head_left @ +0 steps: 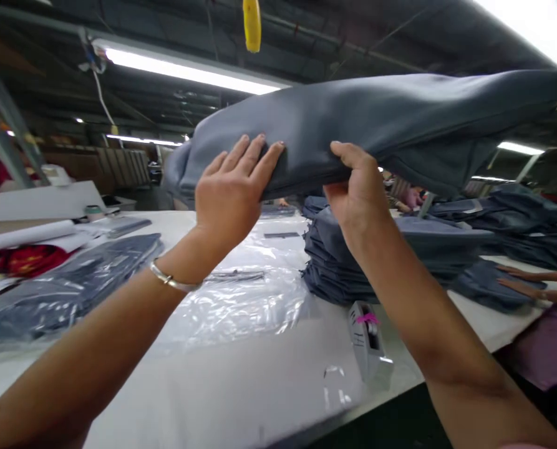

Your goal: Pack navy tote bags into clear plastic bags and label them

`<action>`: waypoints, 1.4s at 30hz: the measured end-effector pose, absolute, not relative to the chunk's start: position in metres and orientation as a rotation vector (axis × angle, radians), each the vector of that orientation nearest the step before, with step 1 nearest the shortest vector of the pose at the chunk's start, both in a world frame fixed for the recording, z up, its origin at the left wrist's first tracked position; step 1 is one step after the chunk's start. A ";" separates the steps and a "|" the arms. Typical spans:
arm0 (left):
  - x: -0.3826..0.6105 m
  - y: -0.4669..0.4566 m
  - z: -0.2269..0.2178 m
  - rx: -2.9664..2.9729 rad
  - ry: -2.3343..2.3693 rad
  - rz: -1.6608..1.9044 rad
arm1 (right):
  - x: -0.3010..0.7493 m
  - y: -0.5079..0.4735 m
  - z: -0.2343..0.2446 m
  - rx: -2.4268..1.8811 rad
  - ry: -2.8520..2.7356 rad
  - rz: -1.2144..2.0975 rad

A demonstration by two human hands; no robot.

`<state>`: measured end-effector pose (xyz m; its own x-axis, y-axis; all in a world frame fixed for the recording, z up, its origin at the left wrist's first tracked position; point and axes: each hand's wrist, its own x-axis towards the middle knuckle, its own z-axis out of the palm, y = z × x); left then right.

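1. Grey garment [325,125], one: I see it lifted above the table, stretched from the middle to the far right, its cloth bulging.
2. Left hand [231,193], one: fingers extended and slightly parted, laid on the garment's near face; I cannot tell whether it grips underneath. Silver bracelet [173,279] on the wrist.
3. Right hand [360,178], one: partly closed on the garment's lower edge, thumb in front, other fingers mostly hidden from me.
4. Stack of folded garments [332,271], dark grey: on the table, beyond the right forearm.
5. Small grey device [366,343], with pink strip: just on the near side of the stack.
6. Clear plastic [241,312]: spread over the table [203,386], left of the stack.
7. Bagged dark cloth [77,280]: left side, near a red cloth [30,263].
8. Co-worker's hands [524,280]: right side, resting on a folded piece [477,284].
9. Yellow handle [252,25]: hanging overhead.
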<state>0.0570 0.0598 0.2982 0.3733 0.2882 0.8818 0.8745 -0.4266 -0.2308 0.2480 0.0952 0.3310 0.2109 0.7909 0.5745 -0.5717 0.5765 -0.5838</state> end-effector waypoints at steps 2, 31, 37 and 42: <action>0.022 0.031 0.278 -1.893 -1.049 -0.971 | 0.212 0.068 0.304 -0.284 -0.906 1.041; -0.097 -0.176 -0.070 -2.594 -1.600 -0.266 | 0.140 -0.018 0.055 -0.530 -2.495 0.971; -0.106 -0.158 -0.002 -2.729 -1.819 -0.457 | 0.107 0.042 -0.073 -0.555 -2.484 0.433; -0.125 -0.049 0.047 -2.363 -1.915 -0.704 | 0.112 0.035 -0.103 -0.551 -2.307 0.422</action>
<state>-0.1250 -0.0487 0.0472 0.1455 0.9240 0.3535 0.9329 -0.2471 0.2619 0.1117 0.0348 -0.1029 -0.6524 0.4992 0.5703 0.2651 0.8552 -0.4453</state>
